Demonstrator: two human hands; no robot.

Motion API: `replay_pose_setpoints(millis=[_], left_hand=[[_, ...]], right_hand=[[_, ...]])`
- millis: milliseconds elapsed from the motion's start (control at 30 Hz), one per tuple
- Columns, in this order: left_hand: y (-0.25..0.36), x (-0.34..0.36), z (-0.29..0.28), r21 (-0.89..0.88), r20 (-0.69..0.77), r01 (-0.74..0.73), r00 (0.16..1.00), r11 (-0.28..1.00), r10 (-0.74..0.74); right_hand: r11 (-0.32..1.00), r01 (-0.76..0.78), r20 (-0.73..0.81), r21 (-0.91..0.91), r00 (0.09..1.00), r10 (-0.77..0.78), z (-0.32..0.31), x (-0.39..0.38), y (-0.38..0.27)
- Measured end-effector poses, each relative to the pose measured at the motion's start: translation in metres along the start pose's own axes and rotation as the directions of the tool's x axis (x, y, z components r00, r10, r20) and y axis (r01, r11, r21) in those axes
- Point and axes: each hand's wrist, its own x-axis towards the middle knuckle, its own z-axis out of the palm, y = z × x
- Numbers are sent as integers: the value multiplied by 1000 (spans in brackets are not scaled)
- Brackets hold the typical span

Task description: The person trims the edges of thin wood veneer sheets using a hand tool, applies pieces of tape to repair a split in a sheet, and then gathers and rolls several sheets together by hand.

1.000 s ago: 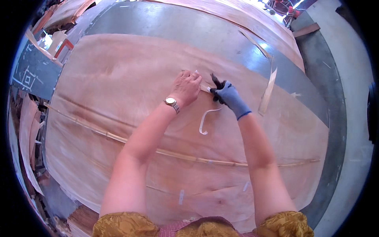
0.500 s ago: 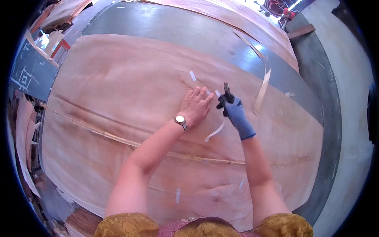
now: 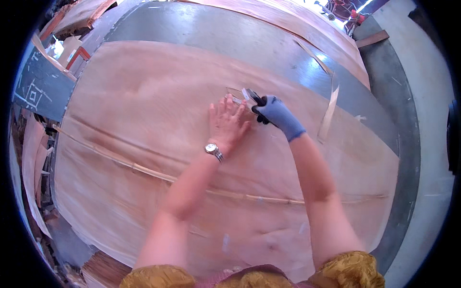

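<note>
A large sheet of thin reddish-brown wood veneer [image 3: 144, 86] lies before me. My bare left hand [image 3: 226, 121], with a watch [image 3: 211, 148] at the wrist, rests on it with fingers spread. My right hand [image 3: 278, 114], in a blue-and-black glove, grips a dark-handled knife [image 3: 256, 98]. The knife's front end is just right of my left fingertips, beside a white tape piece [image 3: 245, 94]. Close by, a narrow pointed outline shows in the veneer. The blade's contact with the sheet is too blurred to tell.
A long pale seam or strip [image 3: 153, 175] crosses the sheet. Thin veneer offcuts [image 3: 329, 115] lie at the right, reaching onto the grey tabletop [image 3: 201, 26]. More veneer is stacked beyond. At the left stand a dark chalk-marked board [image 3: 36, 91] and ragged veneer pieces [image 3: 33, 168].
My right hand has moved up and left with the knife, whose front end now points left toward the tape. My left hand has shifted slightly left, its fingers spreading. The whole view has shifted a little.
</note>
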Motion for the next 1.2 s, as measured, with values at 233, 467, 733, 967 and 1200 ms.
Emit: replay_pose_setpoints(millis=[233, 467, 733, 967, 1200], left_hand=[[11, 10, 15, -43, 283, -15, 959, 999, 26], [-8, -3, -15, -45, 7, -200, 980, 979, 200], [209, -207, -67, -238, 125, -436, 873, 868, 472], [368, -243, -29, -433, 209, -621, 636, 653, 743], [405, -247, 3, -381, 285, -694, 541, 611, 791]], right_hand=[[562, -208, 96, 800, 970, 224, 12, -195, -2], [352, -442, 248, 825, 843, 478, 47, -496, 35], [418, -45, -296, 907, 639, 710, 28, -568, 182], [321, -127, -182, 938, 609, 772, 12, -512, 273], [251, -112, -105, 961, 695, 711, 8, -528, 274]])
